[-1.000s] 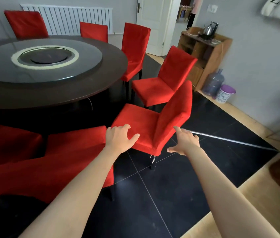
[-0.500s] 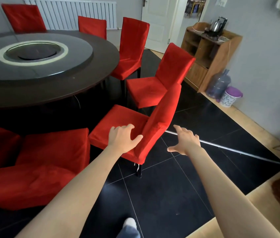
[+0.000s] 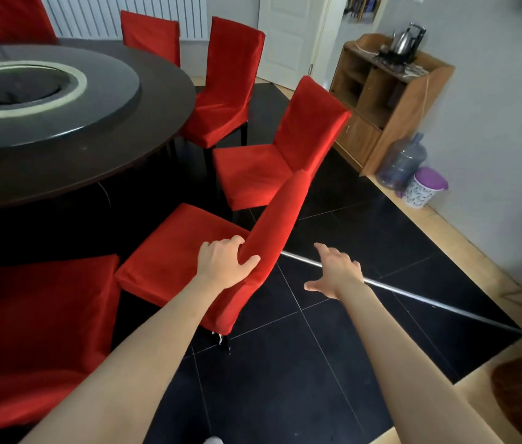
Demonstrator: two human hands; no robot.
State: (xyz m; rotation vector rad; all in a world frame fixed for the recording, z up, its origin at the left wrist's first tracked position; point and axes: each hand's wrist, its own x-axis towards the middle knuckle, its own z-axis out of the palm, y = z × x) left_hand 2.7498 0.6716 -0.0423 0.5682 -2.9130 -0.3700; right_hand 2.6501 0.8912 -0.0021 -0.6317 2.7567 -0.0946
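**Chair at the round table: grip, handling, count**

Position: the red fabric-covered dining chair point(image 3: 186, 251) stands on the black tiled floor point(image 3: 285, 379), just beside the round dark wooden table point(image 3: 99, 161). Its seat is turned toward the table and its backrest toward the camera. Only one leg is seen, so whether all legs are down cannot be told.

Left hand point(image 3: 226, 265): the fingers are curled over the top edge of the backrest and the thumb is laid on its rear face, so the backrest is gripped.

Right hand point(image 3: 338, 274): the fingers are spread and nearly straight and nothing is held. It is poised near the backrest, to its right, and apart from it.

Handling (judged):
- A stiff frame under a soft, loose slipcover is expected, of moderate weight and not fragile.
- The cloth may slide over the frame, so a pinch of fabric alone is to be avoided.
- Hold is best taken on the top rail, one hand near each corner. A one-handed pull is likely to swing the chair.
- The legs may scrape on the glossy tiles.

Count:
- Red chairs: six are made out. These are the gripped one, four more round the table (among them the neighbouring red chair point(image 3: 253, 174)), and the red chair at lower left point(image 3: 38, 315). Whether that last red mass is one chair or two cannot be told.
- One table.
- One wooden cabinet point(image 3: 391, 100) with one metal kettle point(image 3: 405, 40) on it.
- One blue water jug point(image 3: 402, 161).
- One white bin with purple lid point(image 3: 423, 187).
- One metal rod point(image 3: 413, 294) lying on the tiles.
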